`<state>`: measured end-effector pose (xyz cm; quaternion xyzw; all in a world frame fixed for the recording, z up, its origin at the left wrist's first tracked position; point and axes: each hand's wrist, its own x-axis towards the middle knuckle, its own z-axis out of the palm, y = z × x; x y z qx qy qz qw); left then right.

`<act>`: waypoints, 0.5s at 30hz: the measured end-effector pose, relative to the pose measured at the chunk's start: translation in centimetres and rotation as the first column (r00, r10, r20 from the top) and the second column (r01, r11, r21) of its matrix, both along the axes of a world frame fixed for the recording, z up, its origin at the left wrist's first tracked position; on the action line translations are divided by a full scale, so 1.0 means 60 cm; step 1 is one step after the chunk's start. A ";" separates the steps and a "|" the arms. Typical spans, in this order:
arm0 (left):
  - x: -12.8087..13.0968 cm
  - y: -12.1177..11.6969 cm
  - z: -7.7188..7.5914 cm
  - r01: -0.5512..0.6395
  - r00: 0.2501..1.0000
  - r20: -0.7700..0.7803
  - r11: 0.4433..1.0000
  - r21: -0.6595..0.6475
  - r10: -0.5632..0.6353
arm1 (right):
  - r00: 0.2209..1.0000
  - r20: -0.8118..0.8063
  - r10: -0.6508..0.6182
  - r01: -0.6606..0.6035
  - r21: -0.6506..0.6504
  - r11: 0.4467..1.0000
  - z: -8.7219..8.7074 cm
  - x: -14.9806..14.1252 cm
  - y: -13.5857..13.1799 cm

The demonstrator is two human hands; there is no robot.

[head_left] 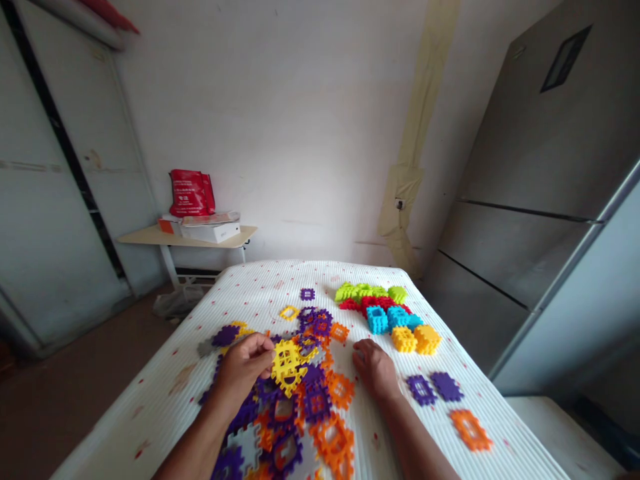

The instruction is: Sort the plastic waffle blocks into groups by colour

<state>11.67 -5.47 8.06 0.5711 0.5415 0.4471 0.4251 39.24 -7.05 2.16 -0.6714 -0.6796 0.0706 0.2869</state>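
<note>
My left hand (243, 369) pinches a yellow interlocking plastic tile (287, 366) and holds it just above a loose heap of purple, orange and yellow tiles (300, 413) on the white cloth-covered table (165, 393). My right hand (374, 368) rests knuckles-up on the cloth to the right of the heap, fingers curled under; I cannot see anything in it. Assembled cubes sit beyond it: two yellow (416, 339), blue (387, 319), red (373, 303) and lime green (370, 291).
Two purple tiles (434, 387) and an orange tile (470, 429) lie by the table's right edge. A grey refrigerator (540, 173) stands close on the right. A small side table (190, 237) with a red bag and boxes is by the far wall.
</note>
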 end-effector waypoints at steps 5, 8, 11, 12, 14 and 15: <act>0.031 -0.015 -0.018 -0.090 0.983 0.164 0.996 0.010 0.087 | 0.934 -0.316 0.166 -0.140 0.105 0.985 0.016 -0.064 -0.027; 0.045 -0.023 -0.024 -0.082 0.975 0.210 0.997 0.011 0.078 | 0.873 -0.400 0.278 -0.231 0.161 0.959 0.029 -0.111 -0.043; 0.051 -0.033 -0.027 -0.021 0.974 0.227 0.999 0.035 0.012 | 0.849 -0.426 0.313 -0.239 0.218 0.946 0.033 -0.139 -0.050; 0.051 -0.037 -0.027 0.009 0.975 0.222 0.999 0.044 -0.018 | 0.845 -0.432 0.315 -0.234 0.231 0.945 0.032 -0.143 -0.050; 0.052 -0.041 -0.027 0.056 0.979 0.192 0.997 0.056 -0.066 | 0.842 -0.439 0.314 -0.226 0.241 0.944 0.030 -0.145 -0.051; 0.052 -0.043 -0.026 0.070 0.982 0.174 0.996 0.056 -0.079 | 0.838 -0.443 0.317 -0.225 0.247 0.942 0.030 -0.144 -0.052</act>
